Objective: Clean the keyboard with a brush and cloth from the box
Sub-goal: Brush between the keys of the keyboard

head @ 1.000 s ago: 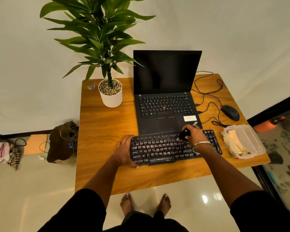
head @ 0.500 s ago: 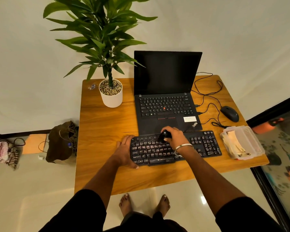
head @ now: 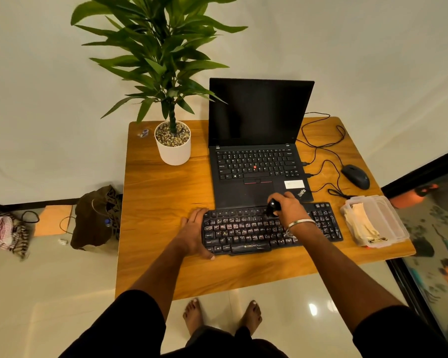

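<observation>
The right hand (head: 287, 206) gripped the brush (head: 273, 207) on the keyboard (head: 246, 232); the left hand (head: 194, 232) lay flat, fingers extended. At 3 o'clock, the box (head: 388, 218) — lid off — held the cloth (head: 361, 224).

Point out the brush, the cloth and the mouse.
brush (head: 272, 205): head view, on its black handle, gripped in the right hand over the keyboard's top rows.
cloth (head: 361, 223): head view, on the pale folded fabric inside the clear box.
mouse (head: 355, 176): head view, on its black back.
</observation>
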